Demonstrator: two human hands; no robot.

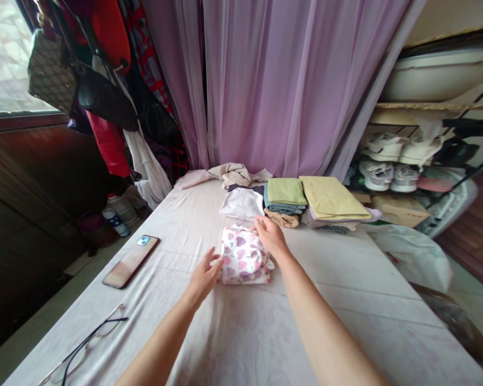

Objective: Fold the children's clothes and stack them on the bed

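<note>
Printed garment point(244, 256): white with pink and purple heart-like shapes, it lay in a compact fold near the middle of the cloth-covered bench point(370, 284), well in from the left and right edges.
Left hand point(204, 276): it was at the fold's left side, thumb and fingers apart; whether the fingertips pressed the fabric could not be told.
Right hand point(271, 238): it reached to the fold's far right corner; whether its grip was clamped on a layer or merely resting could not be told.
Uneven layers: fabric stuck out along the fold's right side, so a one-sided tug there might have opened it or skewed its edges.
White folded garment point(242, 202): it lay just beyond, toward the far edge; a careless push with the right hand could have rumpled it.
Stacks: the green folded cloth point(286, 191) topped one, the yellow folded cloth point(334, 197) another, toward the far right corner; their uneven sides suggested that a knock from the right forearm could have made them slump.
Smartphone point(129, 265) and eyeglasses point(89, 338): both lay along the left edge, where a drag on the wrinkled cover might have sent either over.
</note>
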